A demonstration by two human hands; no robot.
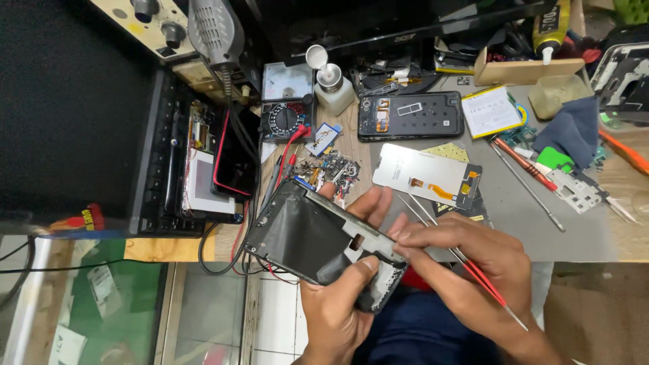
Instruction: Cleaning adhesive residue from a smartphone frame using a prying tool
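The left hand holds the opened black phone frame with a metal mid-plate in front of the table edge, and the right hand is just to the right of it, touching its right end, with the red-handled metal tweezers lying across the fingers. Behind the hands, on the grey work mat, lies the thin white display panel with an orange flex cable. Behind this panel lies the black phone back housing, and to the right of it the flat white battery. Left of the housing stands the small white liquid bottle with a metal cap, and further left the black analogue multimeter. A red-handled screwdriver lies to the right of the panel
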